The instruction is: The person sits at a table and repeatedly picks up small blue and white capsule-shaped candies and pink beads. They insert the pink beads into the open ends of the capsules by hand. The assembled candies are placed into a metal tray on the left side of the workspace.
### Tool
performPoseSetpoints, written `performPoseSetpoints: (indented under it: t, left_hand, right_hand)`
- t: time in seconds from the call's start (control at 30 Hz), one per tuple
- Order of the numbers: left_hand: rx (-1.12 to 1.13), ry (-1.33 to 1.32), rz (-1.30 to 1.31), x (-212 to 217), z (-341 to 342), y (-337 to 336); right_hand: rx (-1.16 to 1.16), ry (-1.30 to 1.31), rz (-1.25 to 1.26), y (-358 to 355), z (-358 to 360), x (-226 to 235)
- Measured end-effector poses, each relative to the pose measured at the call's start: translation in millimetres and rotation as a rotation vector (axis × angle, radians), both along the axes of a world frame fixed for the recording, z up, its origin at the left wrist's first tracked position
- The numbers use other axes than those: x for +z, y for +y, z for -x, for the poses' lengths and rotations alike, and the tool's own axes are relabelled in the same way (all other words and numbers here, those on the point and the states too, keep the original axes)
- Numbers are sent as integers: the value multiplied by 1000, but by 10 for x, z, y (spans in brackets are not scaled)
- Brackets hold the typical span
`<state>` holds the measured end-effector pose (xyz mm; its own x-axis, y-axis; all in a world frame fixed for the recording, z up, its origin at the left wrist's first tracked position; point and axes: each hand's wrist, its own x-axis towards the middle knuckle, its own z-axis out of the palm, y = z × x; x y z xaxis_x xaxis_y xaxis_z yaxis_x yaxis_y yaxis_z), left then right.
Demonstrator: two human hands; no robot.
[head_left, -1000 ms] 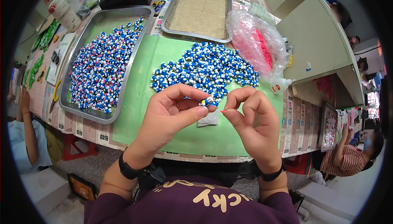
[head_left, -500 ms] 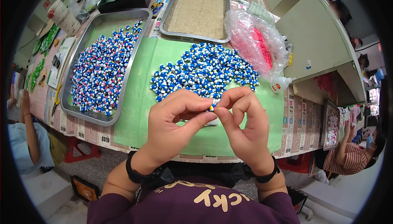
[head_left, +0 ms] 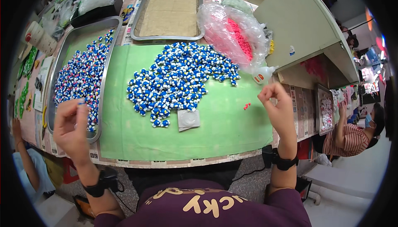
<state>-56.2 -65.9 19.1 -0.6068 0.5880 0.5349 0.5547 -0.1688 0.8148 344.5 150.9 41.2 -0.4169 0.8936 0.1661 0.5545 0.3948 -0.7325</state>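
Below the hands, a purple shirt (head_left: 203, 220) carries rounded cream lettering across soft cloth. The left hand (head_left: 72, 131) is raised over the near end of a metal tray, thumb and forefinger pinching a small blue piece (head_left: 81, 102) at their tips. The right hand (head_left: 278, 108) is curled, thumb and forefinger drawn together; whether anything sits between them cannot be told.

Just left of the right hand, a few glossy pink bits (head_left: 247, 106) lie on a smooth green sheet (head_left: 224, 133). Between the hands is a pale square pad (head_left: 183, 123) with a clear round disc on it.

Beyond that spreads a heap of rounded blue-and-white pieces (head_left: 174, 77), flecked yellow. Under and past the left hand, the shiny metal tray (head_left: 105, 77) holds similar pieces with pink among them.

Just beyond the right hand, a white squeeze bottle (head_left: 263, 75) with a narrow nozzle bears a reddish-orange label. Farther, a crinkled clear bag (head_left: 213, 30) holds pink granules (head_left: 240, 40); to its left stands a rectangular tray (head_left: 135, 30) with a matte beige lining.
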Motion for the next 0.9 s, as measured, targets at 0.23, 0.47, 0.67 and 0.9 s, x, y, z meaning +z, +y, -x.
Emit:
performPoseSetpoints:
  t: [0.23,0.47,0.67,0.9]
  left_hand:
    - [343,177,344,140,124,-85]
    - [-474,253,551,67,-662,224]
    - [-478,371,563,-77,-887,303]
    - [-479,428,610,-124,-947,323]
  right_hand:
    - [134,-126,-27,-53,-67,-307]
    - [161,-178,55,16,-85,-391]
    - [138,-235,-10,-70,-51,-352]
    - [-37,-313,-183,-209,-6,-457]
